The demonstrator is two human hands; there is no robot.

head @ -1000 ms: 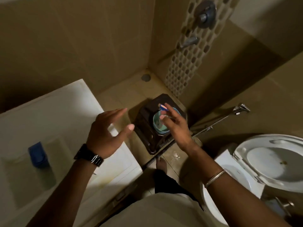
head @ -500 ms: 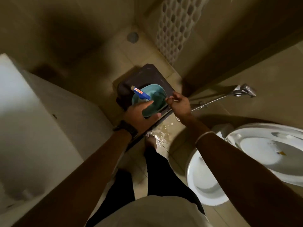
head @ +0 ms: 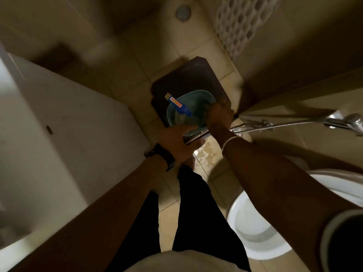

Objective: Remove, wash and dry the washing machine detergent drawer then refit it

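The tiled bathroom floor (head: pixel 125 79) is dim and wet. My left hand (head: pixel 179 141) rests flat-fingered on the teal basin (head: pixel 198 101) on the dark stool (head: pixel 188 75); my right hand (head: pixel 219 119) curls over its rim. The blue drawer piece (head: pixel 179 104) lies across the basin: removed, seemingly mid-wash; drying and refitting remain.

The person's arms are bare to the elbow. A dark wristwatch with a black strap (head: pixel 161 155) circles the left wrist; 1 thin silver metal bangle (head: pixel 229 141) rings the right. Black trousers (head: pixel 196 213) and a pale cream shirt (head: pixel 176 262) show toward 6 o'clock.
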